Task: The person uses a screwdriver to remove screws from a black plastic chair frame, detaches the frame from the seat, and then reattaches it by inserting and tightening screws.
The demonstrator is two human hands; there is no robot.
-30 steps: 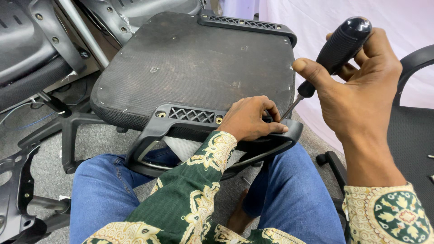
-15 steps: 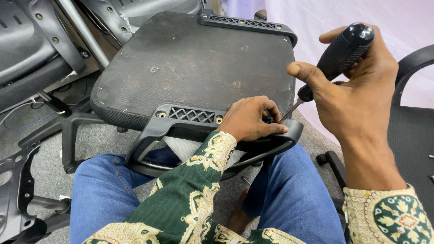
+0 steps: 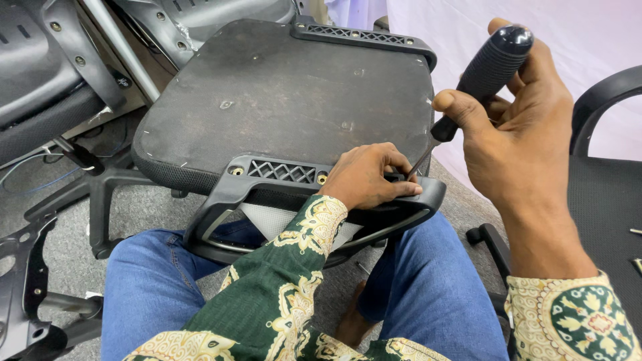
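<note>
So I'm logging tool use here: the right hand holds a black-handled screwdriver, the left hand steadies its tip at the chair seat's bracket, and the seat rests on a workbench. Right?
Not quite. The seat rests across the person's lap on the blue jeans, not on a workbench, as the head view shows. The rest holds: the right hand grips the black-handled screwdriver, and the left hand sits at its tip on the bracket.

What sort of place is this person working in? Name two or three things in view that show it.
Probably a chair repair or assembly workshop: an upturned chair seat lies across the lap, the right hand holds a screwdriver, and loose chair parts stand about.
</note>
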